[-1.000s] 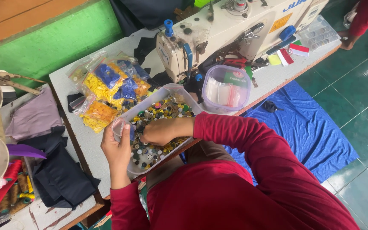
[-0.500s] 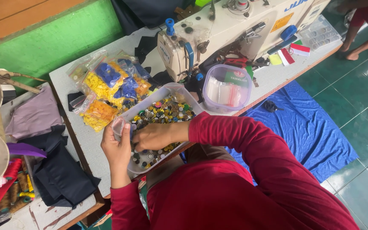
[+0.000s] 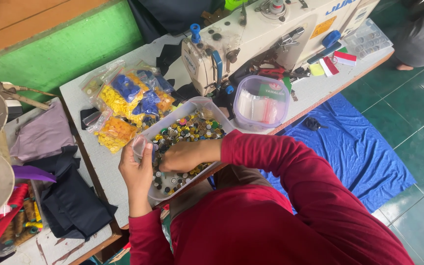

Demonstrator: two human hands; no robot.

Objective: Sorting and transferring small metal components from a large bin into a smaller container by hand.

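Both arms come forward in long red sleeves, bent at the elbows. The left hand (image 3: pixel 136 169) is raised with the wrist upright, its fingers curled closed around something small and clear. The right forearm crosses in front of the body, and the right hand (image 3: pixel 185 156) lies low, knuckles up, fingers tucked downward, just beside the left hand.

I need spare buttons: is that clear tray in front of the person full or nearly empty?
Fairly full. Mixed buttons cover most of the tray; the right hand digs in them.
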